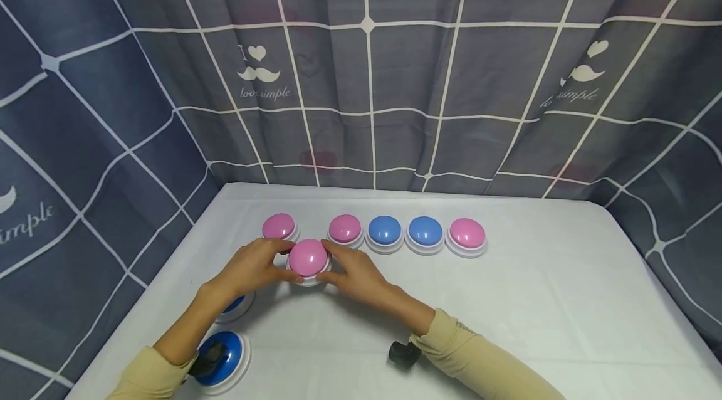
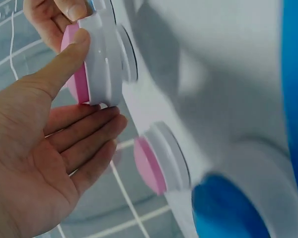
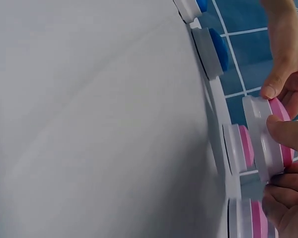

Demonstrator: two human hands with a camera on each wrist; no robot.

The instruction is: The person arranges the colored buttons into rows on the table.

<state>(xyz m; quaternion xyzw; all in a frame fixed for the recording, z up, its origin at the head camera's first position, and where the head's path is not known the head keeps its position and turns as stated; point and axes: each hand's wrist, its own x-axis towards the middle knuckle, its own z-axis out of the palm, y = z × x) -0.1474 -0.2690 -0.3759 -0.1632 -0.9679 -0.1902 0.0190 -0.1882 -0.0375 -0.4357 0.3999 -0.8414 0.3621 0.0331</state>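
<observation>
Both hands hold one pink push button with a white round base [image 1: 308, 258], gripping it from opposite sides. My left hand [image 1: 251, 269] has its thumb against the white base in the left wrist view [image 2: 102, 64]; its fingers reach under the far side. The right hand [image 1: 361, 274] pinches the other side, its thumb on the rim in the right wrist view [image 3: 288, 134]. In both wrist views the held button appears raised off the white table. Just behind it are a pink button [image 1: 279, 226] at left and another pink button [image 1: 345, 228] at right.
Rightward in the row stand a blue button [image 1: 385, 230], a second blue button [image 1: 425, 231] and a pink button [image 1: 467, 233]. Near the left forearm are a partly hidden blue button [image 1: 235, 305] and a larger-looking blue one [image 1: 231, 356]. Grey checked curtains [image 1: 406, 74] surround the white table [image 1: 536, 300].
</observation>
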